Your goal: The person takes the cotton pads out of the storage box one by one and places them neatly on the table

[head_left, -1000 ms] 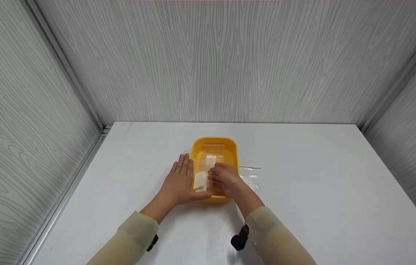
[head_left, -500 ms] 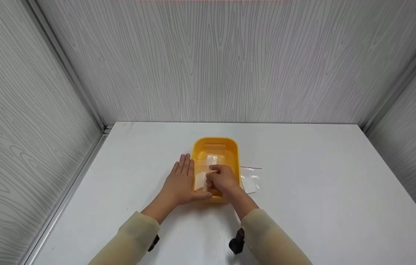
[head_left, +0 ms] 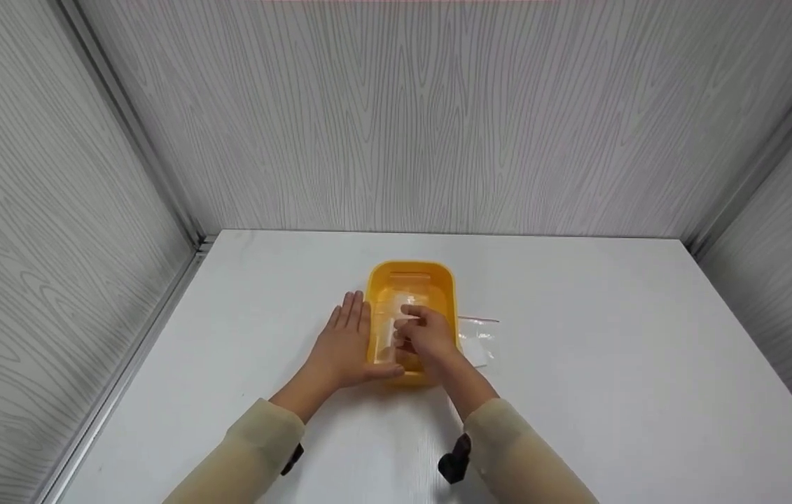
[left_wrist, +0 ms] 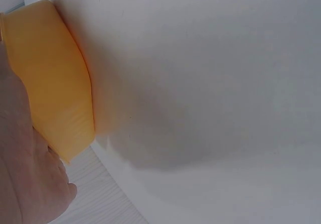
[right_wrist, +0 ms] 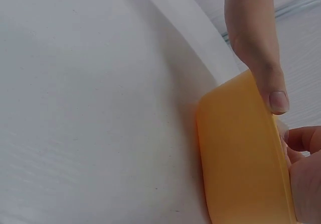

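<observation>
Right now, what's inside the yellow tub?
Clear plastic, probably bags, with pale patches shows inside the yellow tub. The right hand covers part of the near right side, so whatever lies beneath it can't be seen.

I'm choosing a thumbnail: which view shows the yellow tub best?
The head view: the yellow tub shows its rim and interior, though the left hand and the right hand hide parts. Left wrist: mostly outer wall; right wrist: outer wall and rim, cut off below.
</observation>
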`<state>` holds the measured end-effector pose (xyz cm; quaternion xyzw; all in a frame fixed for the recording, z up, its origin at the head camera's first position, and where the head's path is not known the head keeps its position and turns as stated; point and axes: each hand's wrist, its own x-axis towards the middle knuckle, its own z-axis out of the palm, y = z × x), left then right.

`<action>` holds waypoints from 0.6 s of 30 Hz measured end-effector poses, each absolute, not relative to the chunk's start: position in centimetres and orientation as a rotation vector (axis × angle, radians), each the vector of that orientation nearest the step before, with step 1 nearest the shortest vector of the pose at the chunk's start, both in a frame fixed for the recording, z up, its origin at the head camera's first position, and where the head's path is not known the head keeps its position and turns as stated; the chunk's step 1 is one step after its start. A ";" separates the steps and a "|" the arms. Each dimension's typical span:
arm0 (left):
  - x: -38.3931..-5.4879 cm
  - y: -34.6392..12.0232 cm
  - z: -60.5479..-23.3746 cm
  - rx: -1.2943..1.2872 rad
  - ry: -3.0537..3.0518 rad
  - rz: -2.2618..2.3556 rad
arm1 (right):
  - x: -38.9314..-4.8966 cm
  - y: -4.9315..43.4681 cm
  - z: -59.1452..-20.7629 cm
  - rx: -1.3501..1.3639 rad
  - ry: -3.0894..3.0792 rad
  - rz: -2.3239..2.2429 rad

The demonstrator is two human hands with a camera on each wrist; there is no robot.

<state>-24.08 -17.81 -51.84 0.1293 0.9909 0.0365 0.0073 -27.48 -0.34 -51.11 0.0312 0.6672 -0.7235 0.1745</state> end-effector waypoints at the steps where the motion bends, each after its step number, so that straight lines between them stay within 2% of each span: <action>1: -24.1 -17.8 -51.8 0.405 3.100 0.108 | -27.6 -0.3 -51.1 0.083 1.870 -2.082; 18: -24.0 -17.7 -51.9 0.430 3.121 0.108 | -27.4 0.4 -50.5 0.109 1.684 -2.256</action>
